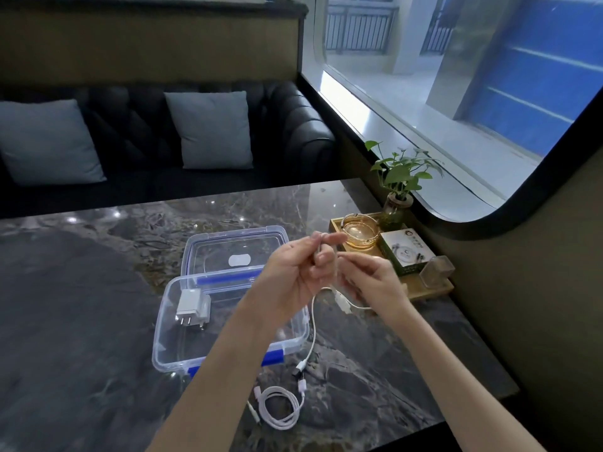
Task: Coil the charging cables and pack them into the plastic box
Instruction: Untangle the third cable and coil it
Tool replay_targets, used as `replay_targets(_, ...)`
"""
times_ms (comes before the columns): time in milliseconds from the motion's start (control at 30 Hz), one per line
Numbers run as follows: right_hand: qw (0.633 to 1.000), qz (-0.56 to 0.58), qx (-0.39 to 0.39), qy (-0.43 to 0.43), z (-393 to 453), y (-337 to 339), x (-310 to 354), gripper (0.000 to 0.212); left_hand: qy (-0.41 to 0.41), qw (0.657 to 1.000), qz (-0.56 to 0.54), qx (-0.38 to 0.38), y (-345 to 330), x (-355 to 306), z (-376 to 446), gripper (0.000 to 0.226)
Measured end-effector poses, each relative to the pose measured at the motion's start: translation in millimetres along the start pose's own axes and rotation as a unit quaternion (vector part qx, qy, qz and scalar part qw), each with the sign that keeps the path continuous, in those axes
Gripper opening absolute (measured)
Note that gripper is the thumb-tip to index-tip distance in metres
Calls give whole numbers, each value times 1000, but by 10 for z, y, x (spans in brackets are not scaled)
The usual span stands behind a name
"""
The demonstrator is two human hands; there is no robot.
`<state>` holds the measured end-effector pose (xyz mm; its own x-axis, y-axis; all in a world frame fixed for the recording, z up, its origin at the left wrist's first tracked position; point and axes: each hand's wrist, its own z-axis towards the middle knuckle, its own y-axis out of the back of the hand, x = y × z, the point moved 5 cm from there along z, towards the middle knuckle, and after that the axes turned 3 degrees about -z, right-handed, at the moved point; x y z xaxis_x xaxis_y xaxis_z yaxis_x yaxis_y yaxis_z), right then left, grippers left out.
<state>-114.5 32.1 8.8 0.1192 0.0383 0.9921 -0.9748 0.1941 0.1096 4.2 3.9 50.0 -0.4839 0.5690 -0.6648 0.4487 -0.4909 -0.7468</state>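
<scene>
White, thin and limp, the cable (314, 324) hangs from the raised hands at mid-frame and trails down past the right edge of the box (169, 337) to the table (81, 305), where its end plugs lie near a second cable (280, 411), already coiled, at lower centre. It looks light and springy, so loops will likely want to open unless pinched where the strands cross; the stiffer plug (342, 303) hanging below the right hand is the surest place to start a wrap. The left hand (293, 275) is curled with its grip narrow, apparently pinching the cable near the fingertips, and the right hand (372, 278) has its grip narrow on the strand just beside it. Exactly how the cable runs between the fingers is hidden by the knuckles and softened by blur. A white charger (192, 305) lies inside the open box, whose lid (235, 252) sits behind it. The left forearm covers the box's near right corner, and small connectors on the table are hard to tell apart.
</scene>
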Motion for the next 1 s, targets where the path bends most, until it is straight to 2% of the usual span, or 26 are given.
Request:
replay_targets(67,998,-24,42,-48,-74,-111,-132,18,-29,999,8,-38,117,-72,64,30)
replay_targets(200,972,-111,189,-87,-244,-372,-202,21,-87,990,33,-108,404,-192,179,32)
replay_targets(333,953,-122,259,-105,-328,-481,12,25,-130,966,156,-160,627,-137,186,30)
replay_targets(467,930,-274,242,-34,-250,-406,319,23,-117,919,336,-169,674,40,90,29)
replay_targets(533,931,-301,204,17,-179,-320,464,20,-87,902,392,-162,625,103,49,26)
replay_targets(600,941,-298,146,71,-98,-207,586,13,-40,903,407,-134,535,144,16,26)
replay_targets(700,953,-270,61,125,41,-18,644,2,50,955,283,-75,423,212,-23,39)
replay_targets(800,965,-218,-4,147,126,82,554,5,106,985,136,-5,296,207,-48,46)
replay_targets(900,977,-160,-17,137,91,17,347,15,100,992,-14,69,188,76,-46,37)
replay_targets(1000,995,-86,6,53,42,-128,76,21,89,974,-153,139,206,-71,10,32)
